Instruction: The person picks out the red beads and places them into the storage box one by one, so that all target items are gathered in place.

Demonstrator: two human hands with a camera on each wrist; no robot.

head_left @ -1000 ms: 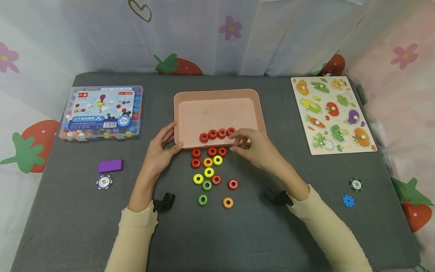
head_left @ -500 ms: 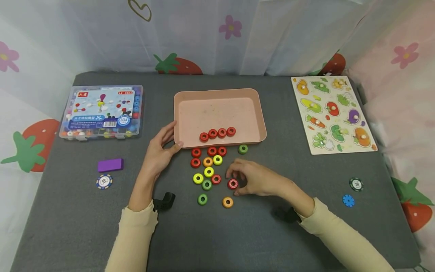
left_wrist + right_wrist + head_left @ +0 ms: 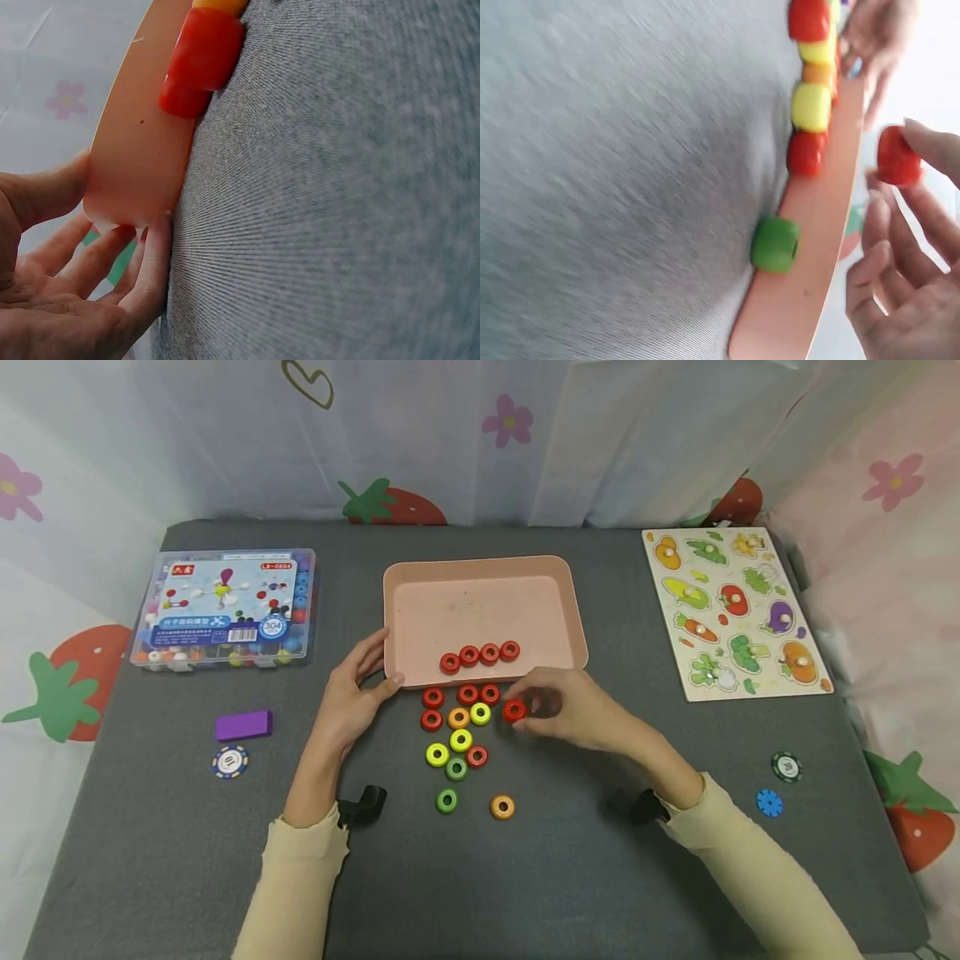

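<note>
My right hand (image 3: 577,710) pinches a red ring-shaped bead (image 3: 514,710) between thumb and fingertips, lifted off the table in the right wrist view. It hovers just in front of the pink tray (image 3: 480,602). My left hand (image 3: 352,693) holds the tray's front left corner, thumb and fingertips against the rim. Several red beads (image 3: 469,656) stand in a row inside the tray near its front wall. Red, orange, yellow (image 3: 461,741) and green beads lie loosely before it. A green bead (image 3: 775,244) beside the tray shows in the right wrist view; the right hand hides it from the head view.
A clear case of coloured pieces (image 3: 225,610) lies at the back left, with a purple block (image 3: 244,724) and a poker chip (image 3: 230,761) in front. At the right are a vegetable puzzle board (image 3: 738,614), a dark chip (image 3: 786,767) and a blue disc (image 3: 768,802).
My right hand left a green bead by the tray's front, came back to a red bead, then lifted that one and carried it toward the tray. The left hand stayed at the corner.
</note>
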